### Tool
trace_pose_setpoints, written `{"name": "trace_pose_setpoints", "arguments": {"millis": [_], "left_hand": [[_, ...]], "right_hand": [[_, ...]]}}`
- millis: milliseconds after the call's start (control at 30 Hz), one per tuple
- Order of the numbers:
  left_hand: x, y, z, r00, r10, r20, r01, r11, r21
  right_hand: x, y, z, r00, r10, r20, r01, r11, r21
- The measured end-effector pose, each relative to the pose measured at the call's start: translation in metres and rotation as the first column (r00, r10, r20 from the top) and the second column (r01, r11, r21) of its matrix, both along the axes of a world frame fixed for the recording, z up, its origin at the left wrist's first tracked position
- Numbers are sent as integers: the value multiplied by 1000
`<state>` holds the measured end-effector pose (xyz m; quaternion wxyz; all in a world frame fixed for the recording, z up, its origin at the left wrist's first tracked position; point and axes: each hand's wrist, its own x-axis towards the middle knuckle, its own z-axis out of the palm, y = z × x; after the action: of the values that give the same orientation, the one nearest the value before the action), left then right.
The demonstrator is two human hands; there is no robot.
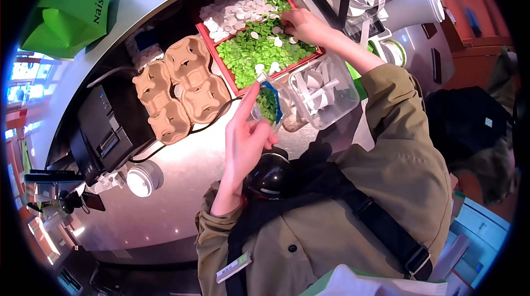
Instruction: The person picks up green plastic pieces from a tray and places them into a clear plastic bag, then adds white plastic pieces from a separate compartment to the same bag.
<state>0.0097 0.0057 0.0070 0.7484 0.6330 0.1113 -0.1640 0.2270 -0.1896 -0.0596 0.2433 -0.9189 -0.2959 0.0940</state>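
A red divided tray [322, 52] holds small white plastic pieces [237, 12] at the far side and bright green ones [265, 48] nearer, with a few white pieces among the green. My right hand [305, 25] reaches into the tray with its fingertips bunched at the pieces; what they pinch is hidden. Just below the tray is a clear plastic bag [268, 104] with a blue edge and green pieces inside. My left hand [243, 141] is at the bag's near side, index finger stretched along it and the other fingers curled against it.
A clear tub [337, 111] of white strips stands right of the bag. Brown cardboard cup carriers [190, 89], a black machine [105, 130] with a cable and a white-lidded cup [141, 180] are on the left. Stacked white cups [414, 9] lie at the right back.
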Motion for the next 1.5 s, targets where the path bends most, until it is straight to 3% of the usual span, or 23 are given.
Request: {"name": "trace_pose_setpoints", "arguments": {"millis": [100, 300, 400, 433, 533, 600, 733, 767, 867, 900, 933, 967, 1000, 1033, 1133, 1167, 1300, 1400, 1433, 1467, 1500], "left_hand": [[0, 2, -1, 1000, -17, 1, 17, 1000, 3], [-1, 3, -3, 1000, -23, 6, 23, 1000, -16], [0, 0, -4, 1000, -13, 2, 13, 1000, -9], [0, -1, -3, 1000, -7, -4, 7, 1000, -3], [-1, -1, 2, 998, -50, -47, 50, 999, -5], [-2, -3, 1, 998, -45, -37, 44, 999, -17], [-3, -8, 6, 996, -70, -51, 69, 997, -18], [-5, -7, 8, 996, -64, -70, 64, 998, 9], [-12, 3, 5, 999, -7, -31, 6, 1000, -29], [-12, 4, 6, 999, -4, -43, 3, 1000, -23], [-11, 4, 7, 999, -6, -44, 5, 1000, -27], [-11, 4, 7, 999, -11, -48, 10, 1000, -30], [-11, 4, 7, 999, -18, -51, 16, 999, -32], [-11, 2, 7, 999, 10, -52, -13, 999, -51], [-9, 2, 10, 997, -4, -72, 3, 1000, -20], [-9, 2, 10, 997, -6, -73, 5, 1000, -9], [-9, 5, 9, 997, -2, -74, 2, 1000, 5], [-8, 6, 4, 998, -17, -62, 16, 1000, -17], [-8, 7, 3, 998, -24, -56, 23, 999, -24], [-8, 7, 3, 998, -23, -52, 22, 1000, -20], [-8, 5, 3, 999, -21, -47, 20, 1000, -15]], "right_hand": [[7, -3, -1, 998, 64, -7, -64, 998, -27], [1, -2, -1, 956, 89, 280, -136, 979, 154], [-8, -4, 19, 977, -68, 202, 39, 989, 145], [-12, -7, 20, 986, -125, 113, 90, 957, 274], [-61, -5, 50, 945, -59, -323, 233, 815, 531], [-108, 8, 71, 970, 228, -90, -143, 825, 547], [-156, 27, 71, 901, 381, 209, -402, 913, 68], [-157, 27, 69, 891, 374, 258, -414, 902, 122], [-135, 20, 50, 934, 280, 221, -355, 790, 500], [-121, 14, 50, 969, 207, 133, -247, 818, 519], [-109, 12, 59, 993, 72, 97, -105, 911, 399], [-88, 6, 38, 993, 33, 112, -77, 906, 417], [-78, 7, 45, 999, -33, 43, 20, 962, 273], [-66, 7, 34, 997, -44, 65, 37, 994, 100], [-59, 16, 15, 989, -62, 133, 83, 984, -157], [-54, 18, 10, 995, -67, 75, 83, 971, -225], [-43, 15, 12, 993, -36, -114, 25, 995, -95], [-41, 7, 10, 1000, -9, -26, 12, 995, 95], [-44, 9, 23, 991, 16, 129, -39, 983, 177], [-54, 11, 39, 991, -134, -21, 136, 971, 196], [-64, 12, 50, 968, -134, -212, 206, 905, 372]]}}
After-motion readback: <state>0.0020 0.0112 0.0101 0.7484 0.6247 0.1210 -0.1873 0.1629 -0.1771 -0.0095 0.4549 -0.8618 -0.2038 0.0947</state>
